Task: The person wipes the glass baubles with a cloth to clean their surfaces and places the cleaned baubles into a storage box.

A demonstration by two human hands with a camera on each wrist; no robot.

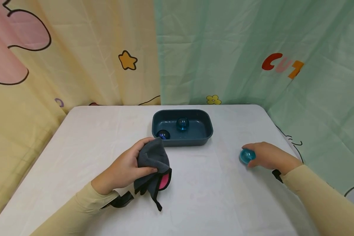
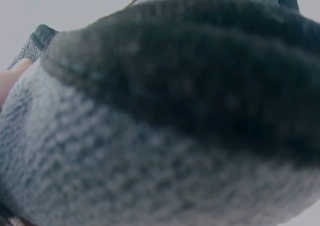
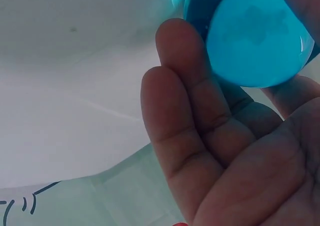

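My left hand [image 1: 125, 165] grips a bunched grey cloth [image 1: 153, 157] with black edging and a pink patch, just in front of the tray. The same cloth [image 2: 125, 171] fills most of the left wrist view, close and blurred. On the right side of the table, my right hand [image 1: 268, 156] pinches a clear turquoise ball [image 1: 247, 156] between thumb and fingers. In the right wrist view that ball [image 3: 255, 40] shows at the top, against the fingertips. Whether it touches the table is hard to tell.
A dark blue-grey tray [image 1: 191, 143] stands at the back middle of the white table [image 1: 212, 196]. Inside it lie a clear blue ball [image 1: 182, 124] and a darker blue ball [image 1: 163, 134]. Printed curtains [image 1: 224, 49] hang behind the table and along its sides.
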